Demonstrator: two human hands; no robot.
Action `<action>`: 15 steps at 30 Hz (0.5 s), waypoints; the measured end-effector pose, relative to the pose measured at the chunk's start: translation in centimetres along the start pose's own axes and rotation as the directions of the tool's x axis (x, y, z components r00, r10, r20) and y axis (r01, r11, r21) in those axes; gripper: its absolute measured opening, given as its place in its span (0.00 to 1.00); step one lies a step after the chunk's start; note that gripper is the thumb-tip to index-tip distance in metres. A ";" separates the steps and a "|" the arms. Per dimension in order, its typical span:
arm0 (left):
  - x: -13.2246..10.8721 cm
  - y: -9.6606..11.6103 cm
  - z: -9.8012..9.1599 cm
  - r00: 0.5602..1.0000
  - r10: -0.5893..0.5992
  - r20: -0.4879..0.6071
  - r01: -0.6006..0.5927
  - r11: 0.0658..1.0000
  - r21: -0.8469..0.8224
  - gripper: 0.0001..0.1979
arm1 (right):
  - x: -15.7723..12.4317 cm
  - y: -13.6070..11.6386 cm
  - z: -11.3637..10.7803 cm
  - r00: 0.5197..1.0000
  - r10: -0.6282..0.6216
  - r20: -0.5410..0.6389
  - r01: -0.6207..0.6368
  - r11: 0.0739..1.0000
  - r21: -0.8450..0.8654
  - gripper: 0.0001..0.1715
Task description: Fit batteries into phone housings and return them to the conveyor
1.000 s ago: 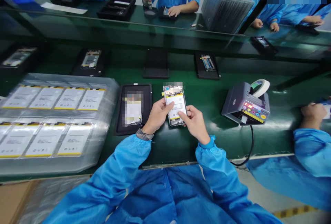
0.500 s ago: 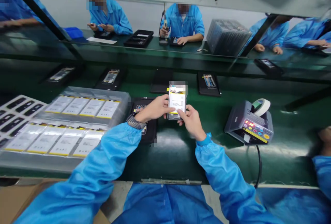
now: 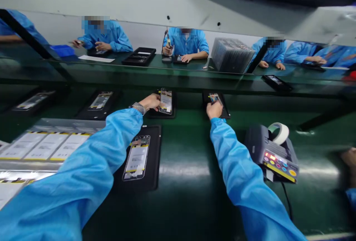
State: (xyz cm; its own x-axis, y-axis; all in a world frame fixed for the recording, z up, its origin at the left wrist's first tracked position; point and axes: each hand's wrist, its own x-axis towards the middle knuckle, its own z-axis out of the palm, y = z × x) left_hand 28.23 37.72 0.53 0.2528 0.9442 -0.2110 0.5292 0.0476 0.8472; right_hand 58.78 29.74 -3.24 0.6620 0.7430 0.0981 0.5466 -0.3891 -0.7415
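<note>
My left hand [image 3: 151,102] is closed on the near left side of an opened phone [image 3: 166,101], which lies on a black tray [image 3: 172,113] at the belt's far side. To the right, my right hand [image 3: 214,109] reaches over another black tray [image 3: 226,113]. Its fingers are curled over a second opened phone [image 3: 213,97], hiding the lower part. Nearer to me, a third opened phone [image 3: 136,157] with a white battery rests in a black tray [image 3: 152,178], beside my left forearm.
White batteries sit in a clear plastic tray [image 3: 97,123] at the left. A tape dispenser [image 3: 267,152] with a white tape roll stands right. Further phones in trays [image 3: 100,101] line the far side. Co-workers in blue [image 3: 186,44] sit beyond a ledge.
Both hands have parted and moved forward. The left carried the phone onto the far black tray, and the right went over to the phone in the right tray. The view has shifted.
</note>
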 end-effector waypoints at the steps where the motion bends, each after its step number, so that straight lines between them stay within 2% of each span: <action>1: 1.1 -0.4 -0.6 0.999 -0.022 -0.026 0.023 0.998 0.061 0.18 | 1.3 0.4 -0.2 0.999 0.009 -0.037 -0.012 0.998 -0.067 0.18; 3: 2.8 -1.3 -1.3 0.997 -0.062 -0.042 0.067 0.986 0.150 0.17 | 3.1 1.2 -0.2 0.998 -0.004 -0.058 -0.006 0.986 -0.169 0.28; 5: 3.8 -1.9 -1.8 0.994 -0.091 -0.056 0.101 0.968 0.232 0.17 | 4.1 2.1 0.1 0.999 -0.020 -0.046 0.008 0.972 -0.235 0.33; 9: 3.6 -2.5 -3.5 0.992 -0.058 -0.113 0.098 0.915 0.392 0.20 | 6.0 3.1 1.0 0.999 -0.033 0.020 0.039 0.913 -0.405 0.36; 12: 0.9 -2.5 -7.3 0.996 -0.007 -0.089 0.052 0.854 0.518 0.22 | 7.8 3.0 1.5 0.998 0.042 0.042 -0.015 0.861 -0.508 0.40; 15: -4.9 -3.7 -13.4 1.000 0.021 -0.013 -0.007 0.743 0.670 0.24 | 8.5 2.5 1.7 0.997 0.073 0.010 -0.059 0.869 -0.491 0.42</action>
State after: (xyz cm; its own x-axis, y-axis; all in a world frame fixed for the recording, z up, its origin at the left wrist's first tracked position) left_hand 14.15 37.33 4.97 0.2536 0.9491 -0.1869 0.9336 -0.1896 0.3041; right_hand 64.90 36.06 -5.38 0.6949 0.7181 0.0370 0.6880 -0.6490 -0.3248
